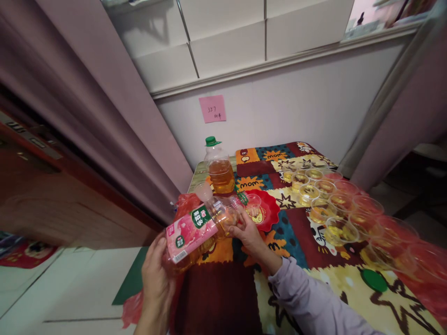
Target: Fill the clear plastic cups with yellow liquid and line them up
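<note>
Slanting across the lower centre of the frame, the pink-labelled bottle point(193, 232) is cupped at its base by the left hand point(156, 263) and clasped near its neck by the right hand point(248, 236), both wrapped closely round it. Thin, slick plastic and shifting weight are to be expected, so the stiffer ends are best gripped; beyond, right of centre, a clear cup point(253, 205) is seen at a red dish point(273, 217).
</note>
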Demonstrator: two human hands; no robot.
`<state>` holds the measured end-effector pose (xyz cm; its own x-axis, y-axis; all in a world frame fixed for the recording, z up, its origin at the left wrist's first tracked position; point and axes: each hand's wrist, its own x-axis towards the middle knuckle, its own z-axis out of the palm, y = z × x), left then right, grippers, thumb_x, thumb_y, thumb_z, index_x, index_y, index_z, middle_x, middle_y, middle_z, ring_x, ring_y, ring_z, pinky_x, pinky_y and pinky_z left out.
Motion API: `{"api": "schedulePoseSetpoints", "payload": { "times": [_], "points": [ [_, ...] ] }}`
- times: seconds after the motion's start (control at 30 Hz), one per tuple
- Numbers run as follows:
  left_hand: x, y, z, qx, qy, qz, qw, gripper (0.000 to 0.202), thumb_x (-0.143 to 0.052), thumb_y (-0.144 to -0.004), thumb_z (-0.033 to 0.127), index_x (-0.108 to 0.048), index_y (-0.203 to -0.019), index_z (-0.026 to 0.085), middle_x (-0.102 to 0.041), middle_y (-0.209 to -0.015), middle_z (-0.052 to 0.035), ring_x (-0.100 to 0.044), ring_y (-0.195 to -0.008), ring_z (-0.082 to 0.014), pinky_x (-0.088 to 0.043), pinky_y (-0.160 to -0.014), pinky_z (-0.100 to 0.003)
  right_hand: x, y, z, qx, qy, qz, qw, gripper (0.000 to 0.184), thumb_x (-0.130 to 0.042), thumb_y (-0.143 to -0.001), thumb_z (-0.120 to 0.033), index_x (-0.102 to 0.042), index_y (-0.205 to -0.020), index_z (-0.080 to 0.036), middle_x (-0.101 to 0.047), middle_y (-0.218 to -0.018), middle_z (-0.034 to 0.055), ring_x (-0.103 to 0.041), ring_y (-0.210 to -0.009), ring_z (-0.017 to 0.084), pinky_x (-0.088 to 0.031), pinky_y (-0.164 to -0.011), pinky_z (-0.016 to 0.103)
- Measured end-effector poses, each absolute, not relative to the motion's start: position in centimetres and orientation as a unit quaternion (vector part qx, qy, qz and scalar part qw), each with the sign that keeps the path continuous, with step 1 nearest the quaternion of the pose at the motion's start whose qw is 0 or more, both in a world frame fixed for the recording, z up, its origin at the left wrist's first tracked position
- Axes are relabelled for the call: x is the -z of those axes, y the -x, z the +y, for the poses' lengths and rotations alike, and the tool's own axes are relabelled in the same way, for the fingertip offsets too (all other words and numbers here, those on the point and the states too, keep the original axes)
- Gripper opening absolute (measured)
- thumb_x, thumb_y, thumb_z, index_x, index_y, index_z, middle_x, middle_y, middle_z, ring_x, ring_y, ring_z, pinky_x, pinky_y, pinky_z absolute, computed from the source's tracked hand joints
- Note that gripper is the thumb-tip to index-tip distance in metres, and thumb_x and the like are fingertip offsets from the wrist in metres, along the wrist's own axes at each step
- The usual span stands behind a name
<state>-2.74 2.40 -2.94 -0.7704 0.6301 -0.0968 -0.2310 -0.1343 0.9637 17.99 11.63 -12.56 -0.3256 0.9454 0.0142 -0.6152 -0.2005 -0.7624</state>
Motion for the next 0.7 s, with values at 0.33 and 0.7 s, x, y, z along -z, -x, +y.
{"api": "schedulePoseSetpoints", "payload": {
  "times": [0.33, 0.7],
  "points": [
    [2.51, 2.79, 2.86, -0.734, -0.159, 0.588, 0.300, 0.035, -0.089, -0.075, 0.035, -0.081, -0.105, 0.019, -0.081, -0.103, -0.0023, -0.071, -0.088, -0.0187, -0.057, -0.082, -0.031, 11.84, -18.25, 11.57, -0.728, 0.233, -0.359, 0.535, 0.088, -0.102, -0.070, -0.049, -0.058, -0.144, -0.033, -0.068, -0.155, 0.0083, -0.075, -0.130, 0.034, -0.067, -0.101, 0.045],
    [2.28, 3.14, 3.11, -0.728, -0.162, 0.596, 0.298, 0.036, -0.092, -0.073, 0.036, -0.082, -0.103, 0.020, -0.081, -0.106, -0.0021, -0.070, -0.095, -0.0191, -0.057, -0.084, -0.030, 12.23, -18.36, 11.68, -0.728, 0.250, -0.361, 0.526, 0.081, -0.100, -0.072, -0.050, -0.060, -0.139, -0.030, -0.069, -0.150, 0.0098, -0.077, -0.120, 0.031, -0.068, -0.083, 0.037]
  ]
}}
